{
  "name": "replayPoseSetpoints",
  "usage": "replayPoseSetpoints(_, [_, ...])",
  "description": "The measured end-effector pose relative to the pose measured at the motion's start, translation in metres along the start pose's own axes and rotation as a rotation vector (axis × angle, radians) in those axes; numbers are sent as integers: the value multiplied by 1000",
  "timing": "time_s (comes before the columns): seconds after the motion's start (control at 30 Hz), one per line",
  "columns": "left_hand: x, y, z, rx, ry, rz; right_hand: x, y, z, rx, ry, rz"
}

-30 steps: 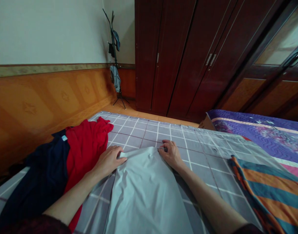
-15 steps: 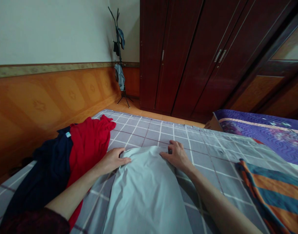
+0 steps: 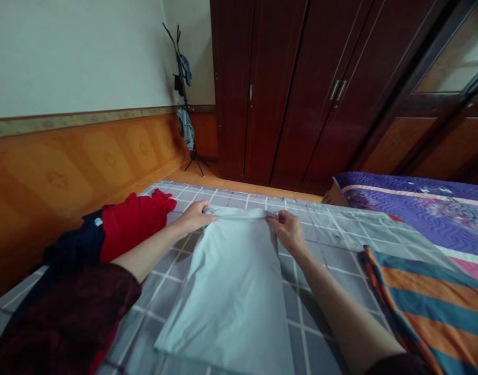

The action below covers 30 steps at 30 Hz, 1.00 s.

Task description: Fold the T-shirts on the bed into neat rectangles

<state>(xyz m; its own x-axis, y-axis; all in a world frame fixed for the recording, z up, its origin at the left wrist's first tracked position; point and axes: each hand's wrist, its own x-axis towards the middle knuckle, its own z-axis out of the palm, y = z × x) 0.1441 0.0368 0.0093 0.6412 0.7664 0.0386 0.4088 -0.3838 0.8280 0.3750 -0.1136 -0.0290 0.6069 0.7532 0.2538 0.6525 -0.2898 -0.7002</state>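
Observation:
A pale grey-green garment lies lengthwise on the checked bedsheet, its far edge drawn fairly straight between my hands. What kind of garment it is I cannot tell. At its far left corner my left hand pinches the cloth between thumb and fingers. My right hand grips the far right corner the same way, fingers curled. Left of my left forearm lie a red garment and a dark navy garment with a small light tag. An orange and teal striped cloth rests to the right.
Beyond the bed's far edge stands a dark red wardrobe. A black coat rack with clothes hanging on it is in the corner. A purple quilted cover lies at the right, past the striped cloth.
Both hands have moved toward the far side with the pale garment's end and now grip its corners. The edge is straighter, the cloth smoother, and its near hem has come into view.

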Motion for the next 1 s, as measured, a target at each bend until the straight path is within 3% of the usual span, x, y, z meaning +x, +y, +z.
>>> replayPoseSetpoints(0.1, [42,12,19,42,71,27,10,17,-11,-46,92,68])
replayPoseSetpoints(0.17, [58,14,29,75,123,39,10,23,-16,-91,149,101])
replayPoseSetpoints(0.23, [58,13,32,111,151,60,7,23,-18,-129,199,97])
replayPoseSetpoints(0.33, [34,2,22,151,107,104,-5,5,-11,-157,194,-47])
replayPoseSetpoints(0.43, [-8,-14,8,181,11,124,-30,-30,2,-123,13,-311])
replayPoseSetpoints(0.53, [-46,-29,-1,209,-20,98,-69,-70,13,-84,-312,-560])
replayPoseSetpoints(0.67, [-75,-37,-7,280,-54,48,-116,-104,15,-250,-664,-718])
replayPoseSetpoints(0.83, [-83,-36,-12,346,-246,-16,-135,-103,21,-365,-710,-788])
replayPoseSetpoints(1.0, [-77,-44,-18,337,-273,-6,-134,-97,33,-406,-691,-782])
